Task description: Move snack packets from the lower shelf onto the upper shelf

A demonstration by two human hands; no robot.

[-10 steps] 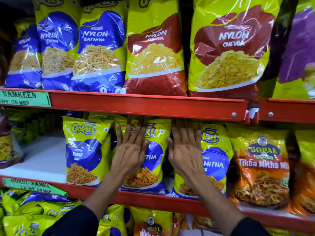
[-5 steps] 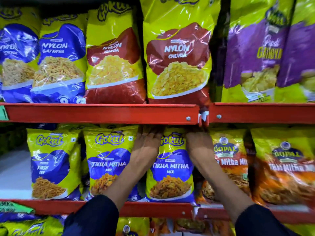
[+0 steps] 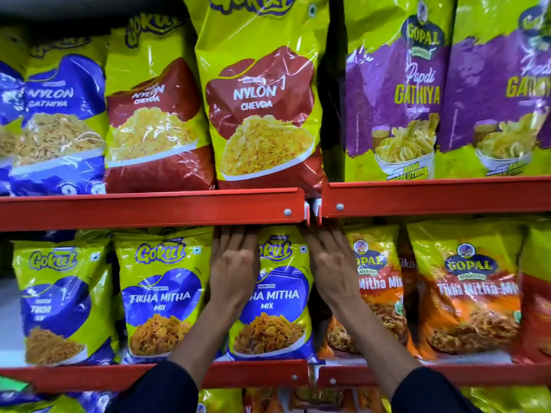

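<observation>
Reaching with both hands to the Gokul Tikha Mitha Mix packet, standing at lower centre of the frame on the lower shelf. Laying the left hand flat on its left edge, and the right hand flat along its right edge, fingers extended up under the red upper shelf rail. Not yet closing on anything, so probably starting the grasp. Next: pinching both sides, pulling out, lifting above the rail beside the Nylon Chevda packet.
</observation>
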